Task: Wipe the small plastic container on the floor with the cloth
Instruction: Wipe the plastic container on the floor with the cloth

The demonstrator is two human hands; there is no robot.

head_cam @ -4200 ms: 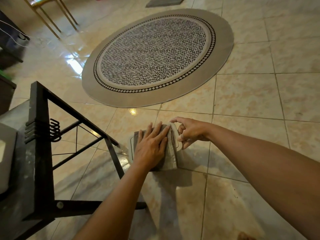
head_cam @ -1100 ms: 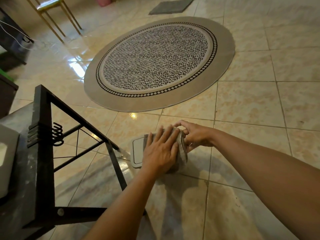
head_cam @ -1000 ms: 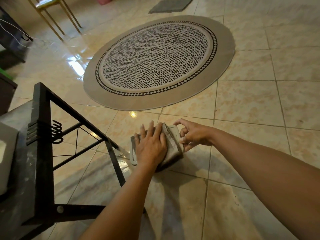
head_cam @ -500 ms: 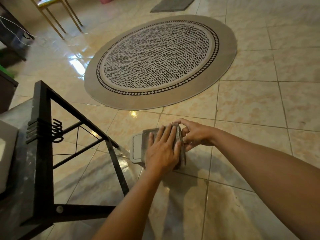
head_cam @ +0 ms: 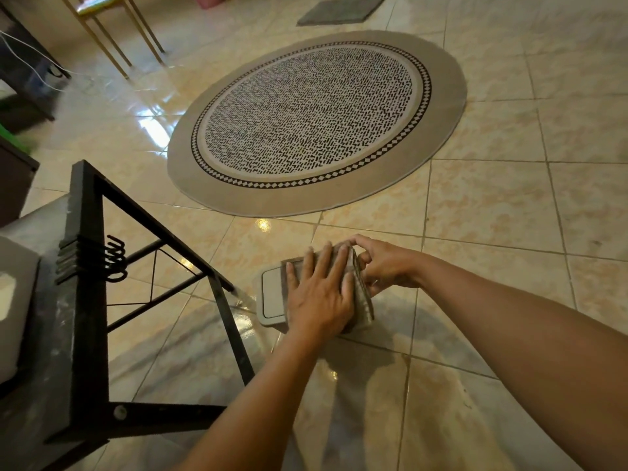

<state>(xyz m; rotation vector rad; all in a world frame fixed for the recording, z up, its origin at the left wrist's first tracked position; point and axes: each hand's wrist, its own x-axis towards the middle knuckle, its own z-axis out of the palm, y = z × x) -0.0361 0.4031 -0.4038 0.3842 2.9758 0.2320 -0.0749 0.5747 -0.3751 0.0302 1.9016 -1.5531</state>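
A small grey plastic container (head_cam: 272, 295) lies on the tiled floor, its left part showing. A folded grey cloth (head_cam: 362, 294) covers the rest of its top. My left hand (head_cam: 317, 294) lies flat on the cloth with fingers spread, pressing it onto the container. My right hand (head_cam: 385, 266) grips the container's right side, fingers curled around its far edge next to the cloth. Most of the container is hidden under the cloth and both hands.
A black metal table frame (head_cam: 85, 300) stands close on the left, one leg (head_cam: 231, 331) just left of the container. A round patterned rug (head_cam: 316, 120) lies beyond. A grey mat (head_cam: 339, 10) and chair legs (head_cam: 115, 39) are farther back.
My left hand slid the cloth left over the container, then back to the right; more of the container's left end shows now. My right hand stays on its right side.
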